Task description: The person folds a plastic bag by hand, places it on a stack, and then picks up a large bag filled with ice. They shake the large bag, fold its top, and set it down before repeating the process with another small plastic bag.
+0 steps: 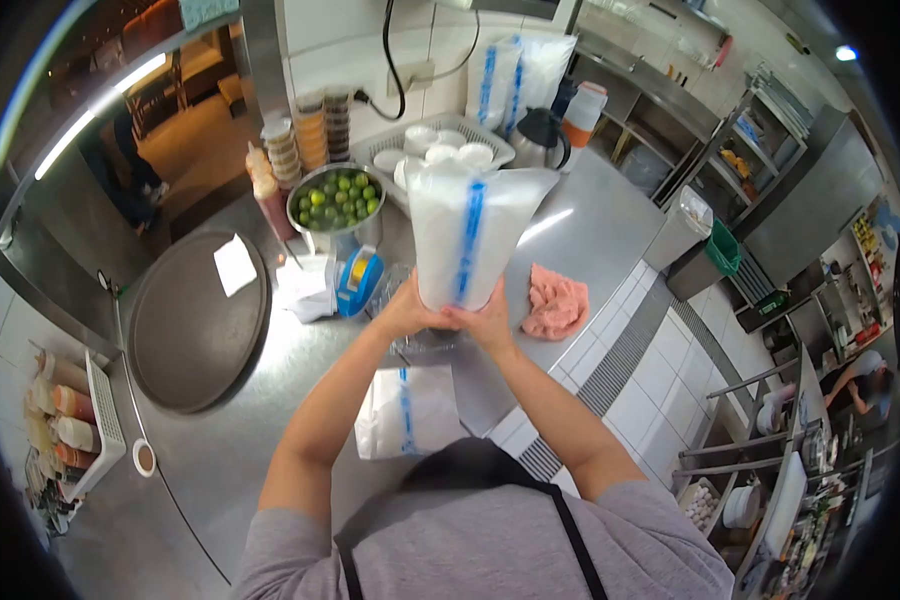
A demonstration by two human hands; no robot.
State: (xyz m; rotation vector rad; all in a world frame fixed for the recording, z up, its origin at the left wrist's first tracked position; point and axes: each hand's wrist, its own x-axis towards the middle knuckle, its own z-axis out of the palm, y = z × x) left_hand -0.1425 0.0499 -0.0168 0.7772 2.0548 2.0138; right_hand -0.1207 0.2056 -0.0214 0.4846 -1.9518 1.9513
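Observation:
Both my hands hold the lower end of a tall white plastic-wrapped pack [465, 235] with a blue stripe, upright over the steel counter. My left hand [407, 308] wraps its lower left side, and my right hand [485, 318] its lower right side. Clear crumpled plastic [395, 290] lies beside my left hand. Nearer to me, a similar flat white pack [410, 410] rests on the counter. A blue tape dispenser [358, 280] stands to the left, and a pink cloth [555, 302] lies to the right.
A pot of limes [336, 205], sauce bottles [268, 190], stacked cups [311, 130], a crate of white containers [390, 150] and a kettle [540, 138] stand behind. A round brown tray [190, 330] lies left. Another person [860, 385] is at far right.

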